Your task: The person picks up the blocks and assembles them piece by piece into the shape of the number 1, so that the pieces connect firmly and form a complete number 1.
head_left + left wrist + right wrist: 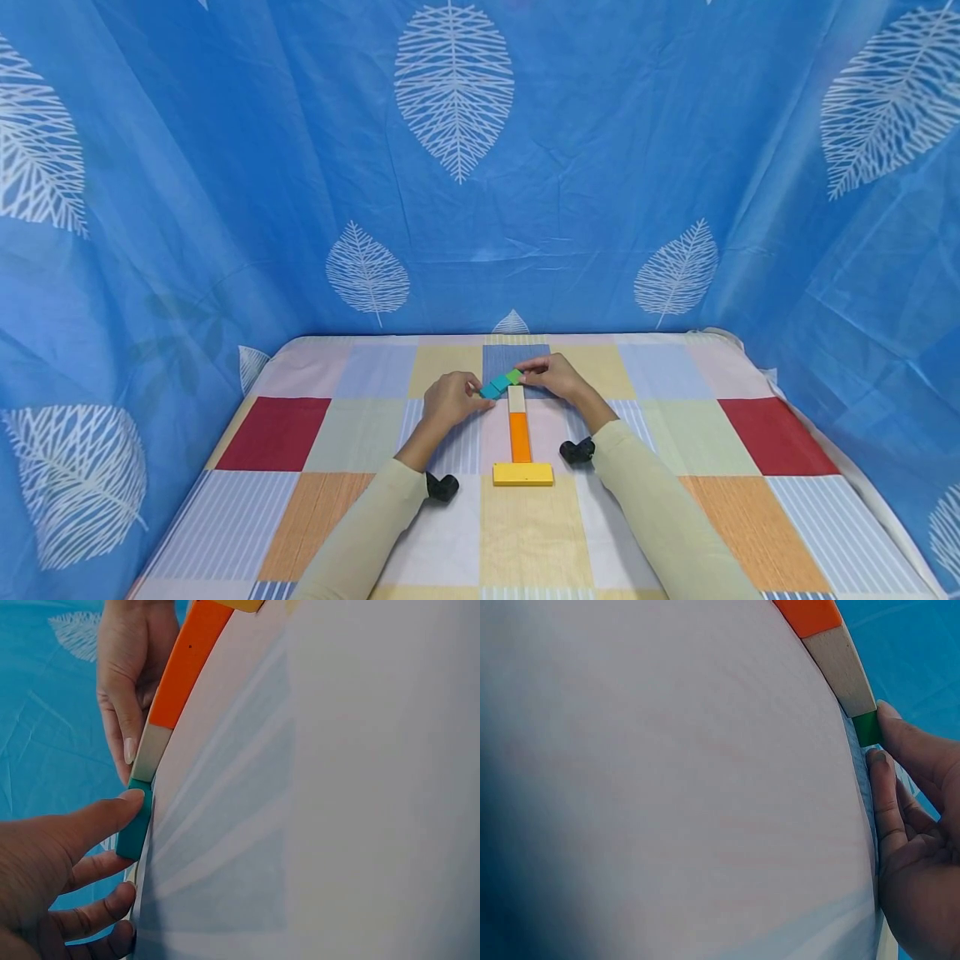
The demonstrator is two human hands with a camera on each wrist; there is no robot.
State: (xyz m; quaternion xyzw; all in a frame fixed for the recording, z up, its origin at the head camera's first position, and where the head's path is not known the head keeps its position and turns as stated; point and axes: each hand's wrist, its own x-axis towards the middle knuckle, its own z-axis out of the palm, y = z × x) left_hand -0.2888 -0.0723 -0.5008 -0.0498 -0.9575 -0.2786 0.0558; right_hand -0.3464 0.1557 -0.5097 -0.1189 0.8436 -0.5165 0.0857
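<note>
A slanted row of teal blocks (495, 387) with a green block (513, 377) at its right end lies near the far side of the patchwork cloth. My left hand (450, 400) pinches the teal end, its thumb along the teal block (133, 832) in the left wrist view. At the other end my right hand (557, 379) holds the green block (867, 729) between thumb and fingers. A plain wooden block (517, 400) meets the row from below. Toward me follow an orange block (520, 437) and a yellow block (522, 474) set crosswise.
The patchwork cloth (390, 521) covers the table. A blue curtain (562, 167) with white leaf prints surrounds its back and sides. Black devices (442, 487) are strapped at both wrists, close above the cloth.
</note>
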